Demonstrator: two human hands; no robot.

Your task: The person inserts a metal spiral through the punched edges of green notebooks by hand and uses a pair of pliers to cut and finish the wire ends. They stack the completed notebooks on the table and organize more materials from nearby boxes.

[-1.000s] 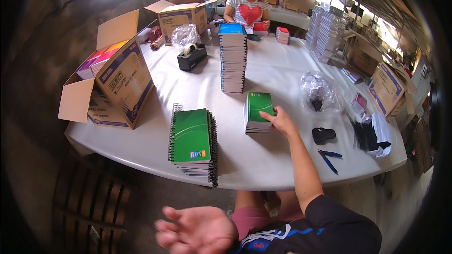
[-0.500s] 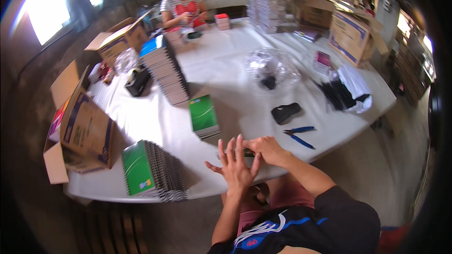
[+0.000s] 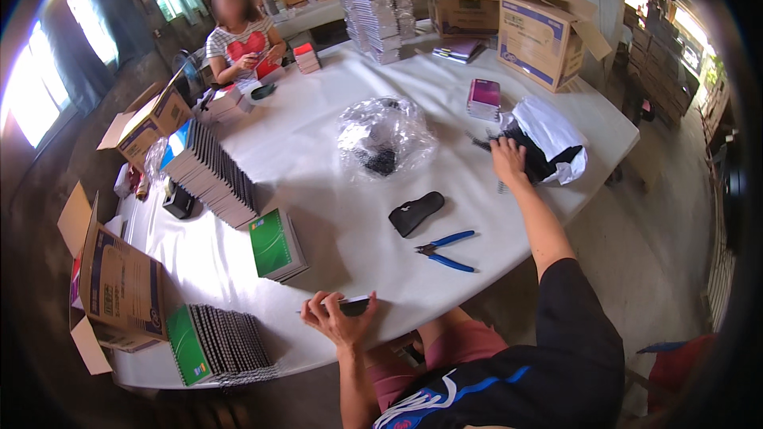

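Note:
At the table's near edge my left hand (image 3: 340, 319) is closed round a small, dark-covered notebook (image 3: 355, 306), mostly hidden by the fingers. My right hand (image 3: 509, 162) is stretched out to the right, its fingers curled onto a bunch of black spiral binding coils (image 3: 537, 160). These coils spill from a white plastic bag (image 3: 548, 123). Between the hands lie blue-handled cutting pliers (image 3: 450, 256), spread apart, and a black oblong case (image 3: 416, 214). A short pile of green notebooks (image 3: 274, 245) stands beyond my left hand.
Spiral-bound green notebooks (image 3: 214, 343) fill the near left corner, beside an open carton (image 3: 123, 286). A tall notebook stack (image 3: 213, 175) leans behind them. Clear plastic wrap (image 3: 385, 135) sits mid-table. Across, a person (image 3: 245, 44) handles something red. Another carton (image 3: 534, 40) stands far right.
My right hand has left the notebook and reached right to the black coils. My left hand, spread open before, now grips the notebook. The whole view has shifted.

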